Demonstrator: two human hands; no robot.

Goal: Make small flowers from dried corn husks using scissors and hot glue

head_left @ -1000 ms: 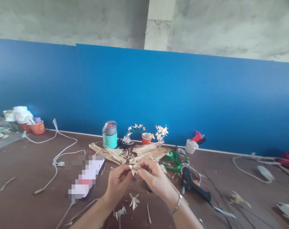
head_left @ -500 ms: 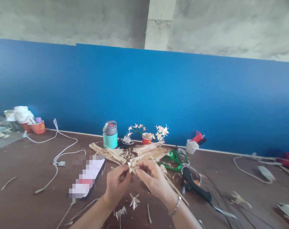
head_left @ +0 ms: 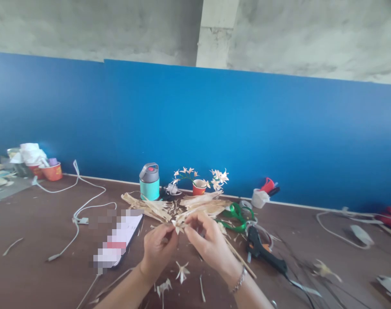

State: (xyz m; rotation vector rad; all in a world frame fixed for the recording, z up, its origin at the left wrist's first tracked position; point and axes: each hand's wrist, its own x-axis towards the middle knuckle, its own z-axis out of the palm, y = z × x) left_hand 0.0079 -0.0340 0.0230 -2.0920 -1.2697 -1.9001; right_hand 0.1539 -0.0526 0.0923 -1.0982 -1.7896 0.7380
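A small cream flower [head_left: 178,226], which looks made of dried husk, is held between my two hands above the table. My left hand [head_left: 159,246] pinches it from the left with thumb and forefinger. From the right, the thumb and forefinger of my right hand [head_left: 211,245] close on a petal at its edge. Below them another cream flower [head_left: 182,272] lies on the tabletop, with a torn husk scrap [head_left: 163,287] beside it. Behind my hands, dried husk strips [head_left: 205,208] are heaped.
A black glue gun [head_left: 266,253] and green ribbon [head_left: 236,216] lie to the right. A phone [head_left: 120,242] sits at left near white cables [head_left: 75,214]. Along the blue partition [head_left: 189,116] stand a turquoise flask [head_left: 149,189], a red cup [head_left: 199,187] with flower sprays and a white cup [head_left: 259,198].
My right fingers have shifted very slightly at the flower's edge, and the flower's petals show a little more openly. Both hands otherwise stay in place.
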